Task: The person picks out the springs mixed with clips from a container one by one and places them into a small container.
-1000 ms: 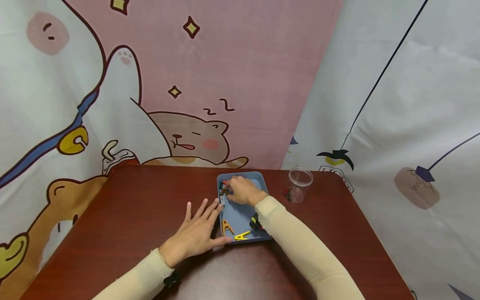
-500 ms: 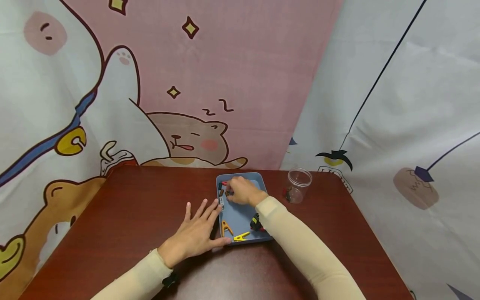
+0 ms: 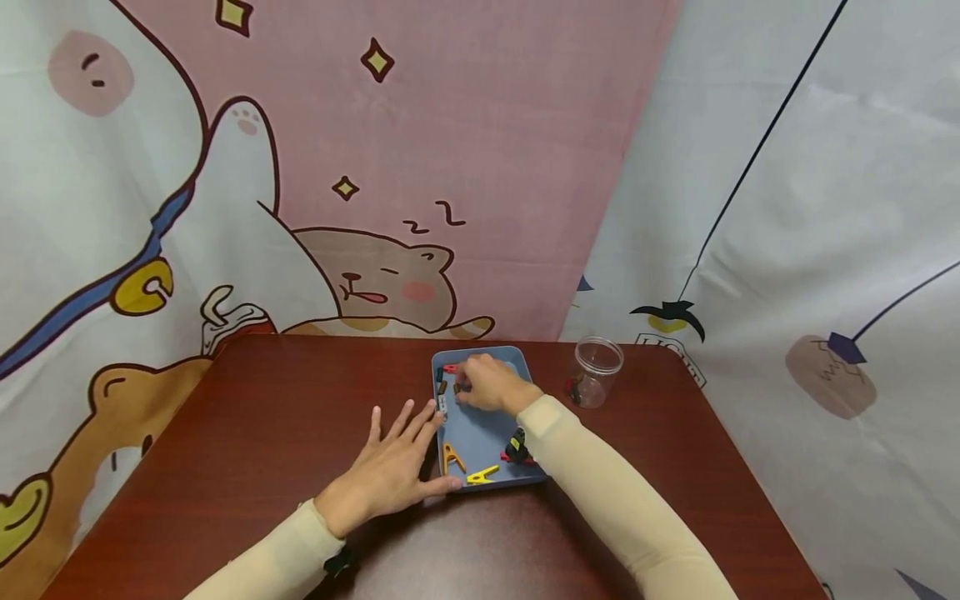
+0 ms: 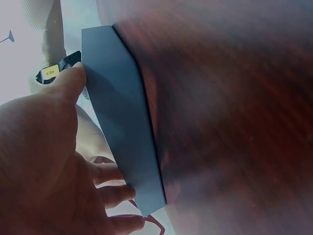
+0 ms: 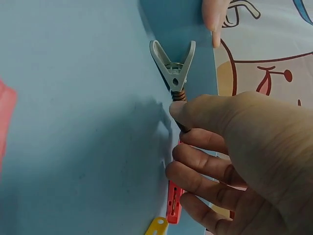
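Note:
Over the far left part of the blue tray (image 3: 480, 429), my right hand (image 3: 491, 384) pinches a small brown piece (image 3: 457, 388) at its fingertips. The piece is mostly hidden, and its kind cannot be told. Beside the thumb in the right wrist view lie a grey clip (image 5: 177, 73), a brown ribbed piece (image 5: 179, 95) and a red clip (image 5: 174, 200). My left hand (image 3: 390, 471) is spread at the tray's left side. Its fingertips touch the wall, and its thumb rests at the near left corner. Orange (image 3: 452, 457) and yellow clips (image 3: 482, 475) lie at the near end.
A clear jar (image 3: 597, 371) with a few small dark and red things at its bottom stands right of the tray on the dark red-brown table (image 3: 315, 400). A printed cloth (image 3: 525, 167) hangs behind the table. Another red clip (image 3: 506, 457) lies partly hidden under my right wrist.
The small brown piece at my right fingertips has come apart from the other brown piece by the left wall and moved slightly right with the hand. My left hand has stayed in place.

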`<state>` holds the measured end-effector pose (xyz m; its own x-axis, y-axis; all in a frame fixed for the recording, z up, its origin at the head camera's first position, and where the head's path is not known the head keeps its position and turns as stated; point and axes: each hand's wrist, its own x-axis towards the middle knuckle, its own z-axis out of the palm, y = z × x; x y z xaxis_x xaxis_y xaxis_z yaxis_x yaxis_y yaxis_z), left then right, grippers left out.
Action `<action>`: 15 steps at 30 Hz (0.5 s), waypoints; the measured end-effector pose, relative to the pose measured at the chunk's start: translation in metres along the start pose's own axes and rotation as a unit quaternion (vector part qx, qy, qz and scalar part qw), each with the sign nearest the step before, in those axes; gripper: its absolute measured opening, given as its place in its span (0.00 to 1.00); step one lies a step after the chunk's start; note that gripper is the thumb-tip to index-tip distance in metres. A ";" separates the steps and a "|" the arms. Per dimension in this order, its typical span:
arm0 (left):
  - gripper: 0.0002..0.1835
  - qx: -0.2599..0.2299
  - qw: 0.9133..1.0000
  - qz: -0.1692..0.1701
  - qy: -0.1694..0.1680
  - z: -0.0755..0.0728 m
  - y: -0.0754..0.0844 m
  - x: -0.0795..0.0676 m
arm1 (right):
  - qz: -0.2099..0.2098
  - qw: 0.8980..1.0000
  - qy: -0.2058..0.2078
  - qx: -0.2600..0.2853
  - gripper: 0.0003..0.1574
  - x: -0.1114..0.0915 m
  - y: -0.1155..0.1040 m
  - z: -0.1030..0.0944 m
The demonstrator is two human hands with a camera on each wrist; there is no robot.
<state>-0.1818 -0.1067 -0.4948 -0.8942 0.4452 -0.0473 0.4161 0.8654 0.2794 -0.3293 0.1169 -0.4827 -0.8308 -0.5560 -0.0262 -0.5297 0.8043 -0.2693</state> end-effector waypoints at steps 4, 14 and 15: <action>0.61 -0.001 1.000 0.001 0.000 0.000 0.001 0.000 | -0.002 1.000 0.007 0.003 0.19 -0.006 0.002 -0.003; 0.62 0.009 1.000 0.002 0.001 0.000 0.002 0.001 | -0.004 1.000 0.030 0.002 0.18 -0.016 0.006 -0.012; 0.62 0.009 1.000 0.001 0.002 0.000 0.002 0.001 | -0.005 0.999 0.035 0.000 0.18 -0.018 0.006 -0.013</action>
<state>-0.1821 -0.1048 -0.4945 -0.8939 0.4462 -0.0426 0.4209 0.8683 0.2626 -0.3203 0.1345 -0.4716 -0.8356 -0.5477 0.0430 -0.5375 0.7989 -0.2698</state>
